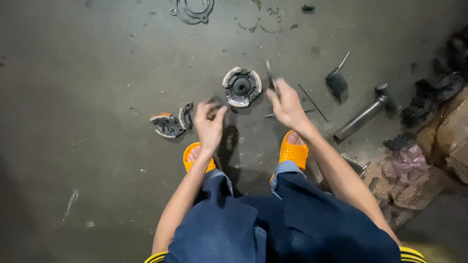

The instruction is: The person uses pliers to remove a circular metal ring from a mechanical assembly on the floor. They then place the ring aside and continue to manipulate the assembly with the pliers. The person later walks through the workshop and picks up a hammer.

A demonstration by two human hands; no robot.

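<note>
I squat over a grey concrete floor. My left hand [209, 119] pinches a small dark part between its fingertips; it is blurred. My right hand [285, 102] grips a slim metal tool [269, 74] that points up and away from me. Just beyond both hands a round clutch assembly [242, 86] with worn friction pads lies flat on the floor. Two loose clutch shoes [171, 122] rest on the floor left of my left hand.
Orange sandals [294, 152] on my feet. A hammer [365, 114], a dark funnel-like piece [337, 83] and a thin rod [313, 102] lie to the right. Greasy rags and cardboard [438, 126] pile at the right edge. A ring gasket [192, 9] lies at the top.
</note>
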